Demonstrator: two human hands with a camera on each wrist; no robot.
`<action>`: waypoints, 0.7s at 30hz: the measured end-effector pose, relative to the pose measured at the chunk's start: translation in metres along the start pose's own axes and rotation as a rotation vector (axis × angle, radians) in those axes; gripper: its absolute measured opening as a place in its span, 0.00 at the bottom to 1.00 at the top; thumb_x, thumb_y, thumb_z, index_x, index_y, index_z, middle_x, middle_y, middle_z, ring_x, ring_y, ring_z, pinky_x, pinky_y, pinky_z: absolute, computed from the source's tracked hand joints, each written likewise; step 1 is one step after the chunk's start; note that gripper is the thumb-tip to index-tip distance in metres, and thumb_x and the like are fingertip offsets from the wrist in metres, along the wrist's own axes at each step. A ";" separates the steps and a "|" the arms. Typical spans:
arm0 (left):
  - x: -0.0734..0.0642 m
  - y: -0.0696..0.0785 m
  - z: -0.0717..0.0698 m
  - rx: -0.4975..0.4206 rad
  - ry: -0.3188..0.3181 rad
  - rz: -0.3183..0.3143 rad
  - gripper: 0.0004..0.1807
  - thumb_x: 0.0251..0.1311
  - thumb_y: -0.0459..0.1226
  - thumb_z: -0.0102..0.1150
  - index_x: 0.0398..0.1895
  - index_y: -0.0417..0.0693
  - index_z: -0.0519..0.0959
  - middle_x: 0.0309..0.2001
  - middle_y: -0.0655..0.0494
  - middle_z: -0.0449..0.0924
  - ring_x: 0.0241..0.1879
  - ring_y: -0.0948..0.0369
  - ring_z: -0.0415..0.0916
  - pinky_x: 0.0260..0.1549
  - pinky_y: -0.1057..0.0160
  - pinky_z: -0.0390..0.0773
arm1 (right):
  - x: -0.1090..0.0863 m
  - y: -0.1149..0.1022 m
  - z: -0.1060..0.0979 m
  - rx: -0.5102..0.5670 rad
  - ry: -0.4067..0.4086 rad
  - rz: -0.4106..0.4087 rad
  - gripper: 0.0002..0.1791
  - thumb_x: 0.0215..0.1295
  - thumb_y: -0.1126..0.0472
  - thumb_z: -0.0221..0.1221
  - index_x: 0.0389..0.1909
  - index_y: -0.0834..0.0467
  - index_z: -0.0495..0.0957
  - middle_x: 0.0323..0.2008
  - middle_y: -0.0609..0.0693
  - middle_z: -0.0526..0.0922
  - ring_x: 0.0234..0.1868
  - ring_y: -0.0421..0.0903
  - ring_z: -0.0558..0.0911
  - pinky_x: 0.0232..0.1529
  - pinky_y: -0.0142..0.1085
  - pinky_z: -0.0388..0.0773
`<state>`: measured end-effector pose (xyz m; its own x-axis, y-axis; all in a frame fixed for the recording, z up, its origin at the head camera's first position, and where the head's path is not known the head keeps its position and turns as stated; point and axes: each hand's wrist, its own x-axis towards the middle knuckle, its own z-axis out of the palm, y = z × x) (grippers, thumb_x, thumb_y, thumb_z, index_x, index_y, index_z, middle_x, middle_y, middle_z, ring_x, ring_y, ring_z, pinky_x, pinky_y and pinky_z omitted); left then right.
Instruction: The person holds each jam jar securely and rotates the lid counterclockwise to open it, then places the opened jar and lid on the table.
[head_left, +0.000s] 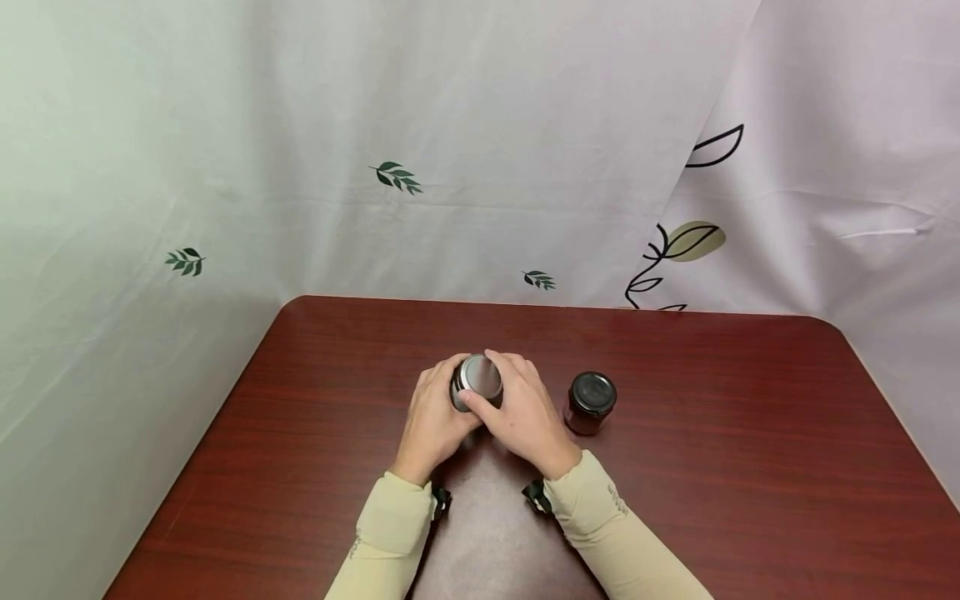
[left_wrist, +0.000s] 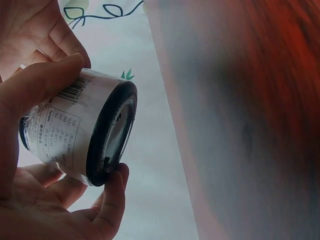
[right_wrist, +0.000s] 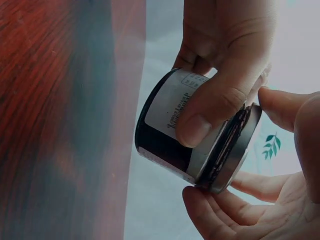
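A small glass jar [left_wrist: 70,130] with a printed white label is held up in both hands, its dark-rimmed base facing right in the left wrist view. My left hand [head_left: 435,421] grips the jar's body, thumb [right_wrist: 197,130] across the label. With thumb and fingers my right hand [head_left: 525,417] grips the rim of the silver metal lid [head_left: 482,377]. In the right wrist view, a dark band shows between lid and label; whether the lid is loose I cannot tell.
To the right of the hands, a second jar [head_left: 591,400] with a black lid stands upright on the reddish-brown wooden table [head_left: 720,433]. A white curtain [head_left: 465,100] with leaf prints hangs behind the table's far edge.
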<state>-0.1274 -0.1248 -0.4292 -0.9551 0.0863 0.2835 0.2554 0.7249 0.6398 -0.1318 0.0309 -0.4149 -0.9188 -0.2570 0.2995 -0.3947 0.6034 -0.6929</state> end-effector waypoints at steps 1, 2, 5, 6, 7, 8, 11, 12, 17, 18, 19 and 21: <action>0.000 0.000 0.000 0.004 0.006 0.004 0.40 0.48 0.43 0.79 0.66 0.44 0.73 0.58 0.47 0.78 0.57 0.47 0.72 0.57 0.48 0.72 | 0.000 0.000 0.000 -0.007 0.004 -0.002 0.37 0.65 0.45 0.66 0.67 0.65 0.71 0.60 0.60 0.76 0.62 0.58 0.73 0.61 0.50 0.72; 0.000 0.000 0.000 0.009 0.012 0.007 0.40 0.48 0.43 0.79 0.66 0.44 0.73 0.58 0.47 0.79 0.57 0.47 0.72 0.57 0.48 0.72 | 0.001 0.000 0.000 -0.010 0.010 -0.004 0.37 0.65 0.45 0.66 0.66 0.65 0.72 0.60 0.61 0.77 0.62 0.59 0.73 0.61 0.51 0.72; 0.000 0.000 0.001 0.021 0.024 0.013 0.40 0.48 0.44 0.78 0.65 0.44 0.74 0.59 0.48 0.79 0.58 0.47 0.73 0.57 0.48 0.72 | 0.001 -0.001 0.001 -0.019 0.030 -0.010 0.37 0.64 0.45 0.67 0.65 0.66 0.73 0.59 0.61 0.78 0.60 0.59 0.74 0.60 0.50 0.72; -0.001 0.000 0.001 0.024 0.028 0.016 0.40 0.48 0.45 0.78 0.65 0.44 0.74 0.59 0.47 0.79 0.58 0.47 0.73 0.57 0.48 0.73 | 0.001 -0.001 0.001 -0.021 0.038 -0.009 0.37 0.64 0.45 0.67 0.65 0.66 0.73 0.58 0.61 0.78 0.59 0.59 0.75 0.59 0.50 0.72; -0.001 0.001 0.001 0.027 0.032 0.019 0.39 0.48 0.44 0.78 0.65 0.44 0.74 0.59 0.47 0.79 0.58 0.47 0.73 0.57 0.47 0.73 | 0.002 -0.001 0.001 -0.021 0.047 -0.009 0.37 0.63 0.45 0.67 0.64 0.66 0.74 0.58 0.61 0.79 0.58 0.59 0.75 0.59 0.50 0.73; -0.001 0.001 0.001 0.029 0.036 0.022 0.39 0.48 0.45 0.78 0.65 0.44 0.74 0.59 0.47 0.78 0.59 0.47 0.73 0.57 0.47 0.73 | 0.002 -0.001 0.002 -0.022 0.057 -0.009 0.36 0.63 0.45 0.68 0.63 0.66 0.75 0.57 0.61 0.79 0.58 0.59 0.75 0.59 0.50 0.73; -0.002 0.002 0.002 0.039 0.052 0.034 0.39 0.48 0.44 0.78 0.64 0.44 0.75 0.59 0.47 0.79 0.59 0.47 0.74 0.57 0.46 0.73 | 0.002 -0.002 0.003 -0.022 0.085 0.000 0.36 0.62 0.45 0.68 0.62 0.66 0.76 0.56 0.61 0.80 0.56 0.59 0.76 0.57 0.50 0.74; -0.002 0.002 0.002 0.042 0.058 0.040 0.38 0.47 0.44 0.78 0.64 0.44 0.76 0.59 0.47 0.79 0.59 0.47 0.75 0.57 0.46 0.74 | 0.002 -0.002 0.004 -0.023 0.093 0.002 0.35 0.62 0.45 0.69 0.61 0.66 0.76 0.55 0.61 0.80 0.55 0.59 0.77 0.57 0.49 0.74; -0.001 0.002 0.003 0.051 0.075 0.047 0.37 0.47 0.43 0.78 0.63 0.44 0.76 0.58 0.48 0.80 0.58 0.49 0.77 0.55 0.47 0.75 | 0.001 -0.002 0.005 -0.035 0.121 0.005 0.35 0.61 0.45 0.69 0.60 0.66 0.77 0.54 0.61 0.81 0.54 0.58 0.78 0.55 0.49 0.76; -0.001 0.003 0.003 0.053 0.074 0.046 0.37 0.47 0.43 0.78 0.63 0.44 0.76 0.58 0.48 0.80 0.58 0.49 0.77 0.55 0.47 0.75 | 0.002 -0.002 0.005 -0.039 0.125 0.002 0.35 0.61 0.45 0.69 0.60 0.66 0.78 0.54 0.61 0.81 0.54 0.58 0.78 0.55 0.49 0.76; -0.001 0.003 0.002 0.055 0.073 0.043 0.38 0.47 0.43 0.78 0.63 0.44 0.76 0.58 0.48 0.80 0.58 0.49 0.77 0.55 0.47 0.75 | 0.002 -0.002 0.005 -0.042 0.126 0.001 0.35 0.61 0.45 0.69 0.60 0.66 0.78 0.54 0.61 0.82 0.54 0.58 0.78 0.55 0.49 0.76; -0.002 0.004 0.002 0.060 0.068 0.037 0.38 0.47 0.44 0.78 0.64 0.43 0.76 0.59 0.47 0.79 0.58 0.49 0.77 0.56 0.47 0.75 | 0.002 -0.002 0.005 -0.047 0.128 -0.005 0.35 0.61 0.44 0.69 0.59 0.67 0.78 0.54 0.61 0.82 0.54 0.58 0.78 0.56 0.49 0.76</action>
<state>-0.1252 -0.1210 -0.4288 -0.9322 0.0687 0.3553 0.2789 0.7619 0.5846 -0.1328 0.0253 -0.4169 -0.9079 -0.1636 0.3858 -0.3957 0.6380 -0.6606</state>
